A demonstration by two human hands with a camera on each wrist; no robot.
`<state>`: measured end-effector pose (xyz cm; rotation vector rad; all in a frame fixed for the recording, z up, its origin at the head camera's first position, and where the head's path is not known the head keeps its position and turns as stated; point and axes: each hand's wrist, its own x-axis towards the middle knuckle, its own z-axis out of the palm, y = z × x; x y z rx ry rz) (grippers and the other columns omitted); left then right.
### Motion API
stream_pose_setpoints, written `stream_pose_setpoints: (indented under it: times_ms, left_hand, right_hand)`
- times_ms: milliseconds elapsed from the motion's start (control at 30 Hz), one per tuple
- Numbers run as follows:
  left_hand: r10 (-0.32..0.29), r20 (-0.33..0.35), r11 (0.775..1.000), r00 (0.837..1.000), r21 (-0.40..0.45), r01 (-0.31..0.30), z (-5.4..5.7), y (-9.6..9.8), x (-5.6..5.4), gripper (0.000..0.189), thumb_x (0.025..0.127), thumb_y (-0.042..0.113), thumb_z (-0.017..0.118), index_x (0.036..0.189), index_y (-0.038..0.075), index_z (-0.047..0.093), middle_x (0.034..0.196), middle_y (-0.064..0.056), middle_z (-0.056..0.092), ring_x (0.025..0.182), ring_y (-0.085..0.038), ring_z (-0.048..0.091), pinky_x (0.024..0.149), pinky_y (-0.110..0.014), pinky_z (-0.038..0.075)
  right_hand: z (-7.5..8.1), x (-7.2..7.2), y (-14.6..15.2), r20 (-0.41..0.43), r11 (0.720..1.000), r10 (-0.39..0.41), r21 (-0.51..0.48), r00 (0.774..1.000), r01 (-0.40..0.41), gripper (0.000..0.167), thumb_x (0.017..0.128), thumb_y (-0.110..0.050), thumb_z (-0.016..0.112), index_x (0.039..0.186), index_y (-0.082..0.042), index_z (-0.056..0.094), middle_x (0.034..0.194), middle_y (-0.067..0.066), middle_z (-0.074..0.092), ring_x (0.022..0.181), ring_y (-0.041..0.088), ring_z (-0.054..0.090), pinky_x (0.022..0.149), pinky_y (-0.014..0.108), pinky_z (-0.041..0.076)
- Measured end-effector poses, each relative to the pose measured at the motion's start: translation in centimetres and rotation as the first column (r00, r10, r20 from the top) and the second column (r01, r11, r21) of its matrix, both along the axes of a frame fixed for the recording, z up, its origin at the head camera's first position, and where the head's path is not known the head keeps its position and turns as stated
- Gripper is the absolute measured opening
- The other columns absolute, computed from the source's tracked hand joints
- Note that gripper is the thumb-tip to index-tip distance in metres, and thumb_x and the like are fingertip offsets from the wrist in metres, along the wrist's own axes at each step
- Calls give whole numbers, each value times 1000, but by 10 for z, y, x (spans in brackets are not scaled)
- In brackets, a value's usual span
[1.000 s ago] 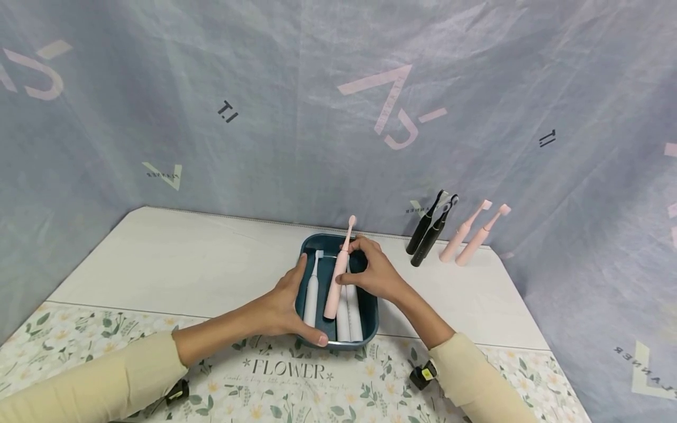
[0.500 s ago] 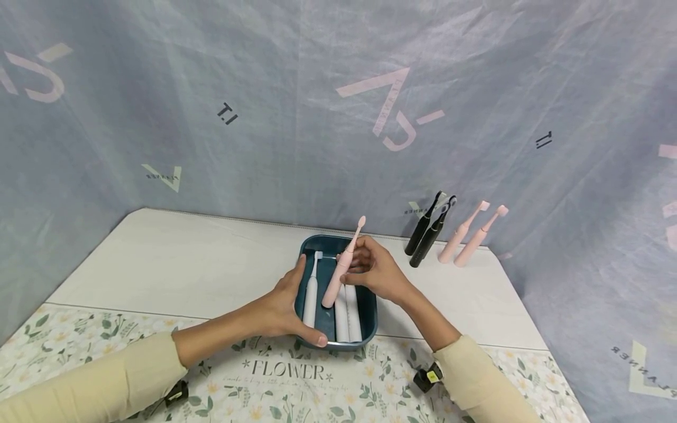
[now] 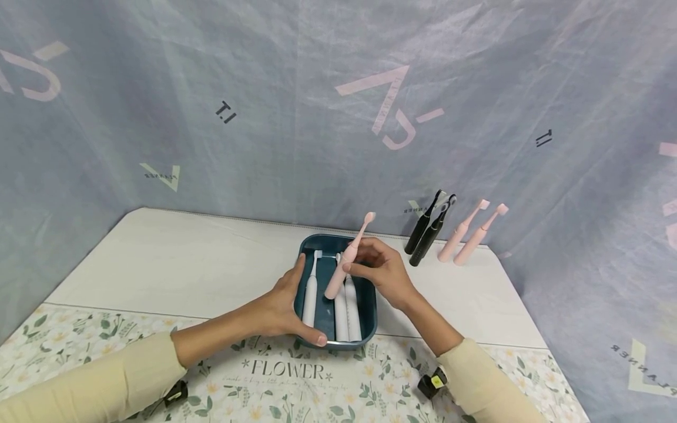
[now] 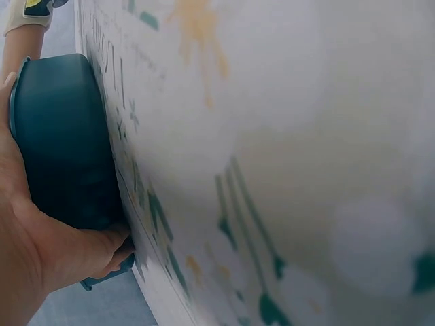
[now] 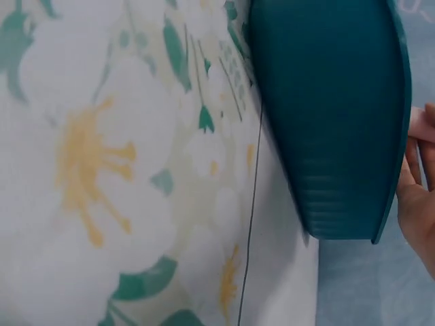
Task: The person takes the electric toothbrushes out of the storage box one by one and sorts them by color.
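A dark teal plastic bin (image 3: 341, 345) stands near the middle of the table. My left hand (image 3: 280, 308) grips its left side, thumb over the front rim; in the left wrist view the fingers (image 4: 109, 251) bend round the wall. Above the bin, my right hand (image 3: 388, 273) pinches a pink electric toothbrush (image 3: 338, 276) between thumb and fingers, brush head up and leaning right. A white electric toothbrush (image 3: 311, 299) lies along the bin's left side. Two more white toothbrushes, a nearer one (image 3: 341, 320) and its neighbour (image 3: 353, 311), lie together at the right, partly hidden.
Right of the bin, black electric toothbrushes (image 3: 425, 241) and two pink ones, a left one (image 3: 456, 241) and a right one (image 3: 472, 245), stand upright at the back. A grey-blue curtain (image 3: 264, 147) hangs behind. A floral mat (image 3: 254, 393) covers the table's front.
My right hand has lifted the pink toothbrush slightly and tilted its head to the right, uncovering more of the bin's floor. My left hand and the bin have stayed put.
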<state>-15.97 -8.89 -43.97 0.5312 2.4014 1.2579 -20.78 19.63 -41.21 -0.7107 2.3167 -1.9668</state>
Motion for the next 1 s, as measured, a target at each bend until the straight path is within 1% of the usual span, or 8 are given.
stream_pose_setpoints:
  times_ms: [100,200,400,533,667,733,833,1000]
  left_hand:
    - [1,-2,1000,1000,-1,-1,0,0,0,177,67,63,107,179,24,-24,190,-23,-9,176,-51,2,133,-78,27]
    - [6,1,1000,1000,-15,-6,0,0,0,177,66,65,107,179,26,-24,190,-22,-10,177,-51,2,133,-78,27]
    - [7,0,1000,1000,-16,-7,-1,-1,0,178,66,64,107,179,26,-24,190,-22,-10,177,-50,2,133,-78,26]
    - [10,5,1000,1000,-16,-10,0,-1,0,178,65,64,108,179,27,-24,190,-23,-10,177,-51,2,133,-79,26]
    - [6,3,1000,1000,-18,-6,0,-1,0,177,66,64,107,180,27,-24,190,-23,-10,177,-51,1,132,-79,27]
    - [1,-2,1000,1000,-14,-2,0,-1,0,177,67,63,107,180,26,-24,190,-24,-10,176,-51,1,132,-79,27]
    - [0,-9,1000,1000,-2,0,0,-2,-1,176,68,61,108,180,24,-24,189,-24,-8,176,-51,2,132,-79,28]
    - [1,-8,1000,1000,5,-1,-1,-2,-1,177,67,60,108,180,23,-23,190,-24,-7,176,-51,3,132,-78,28]
  right_hand:
    - [3,3,1,-19,999,-1,-37,1000,0,42,98,2,84,137,4,70,113,-11,82,107,13,76,93,31,62]
    - [6,4,3,-26,999,-9,-53,1000,7,40,97,3,84,136,4,72,112,-12,82,109,12,77,94,31,61]
    - [11,6,11,-43,995,-52,-83,998,49,39,96,7,84,133,3,74,111,-11,83,110,10,78,99,29,63]
    - [18,6,18,-39,991,-80,-113,996,75,38,95,8,83,130,-6,79,111,-11,83,110,9,78,100,28,64]
    - [25,8,26,-24,984,-99,-150,995,95,42,95,10,82,125,-19,83,110,-11,83,108,8,78,95,27,65]
    - [29,8,30,-19,981,-105,-168,994,100,45,95,12,80,124,-23,83,111,-11,84,107,8,78,93,27,65]
    - [33,7,35,-14,975,-110,-195,994,105,48,95,15,78,121,-25,84,109,-12,84,105,8,79,91,26,65]
    - [37,7,42,-33,966,-108,-240,994,97,51,94,20,75,119,-23,84,110,-11,85,103,8,79,90,25,66]
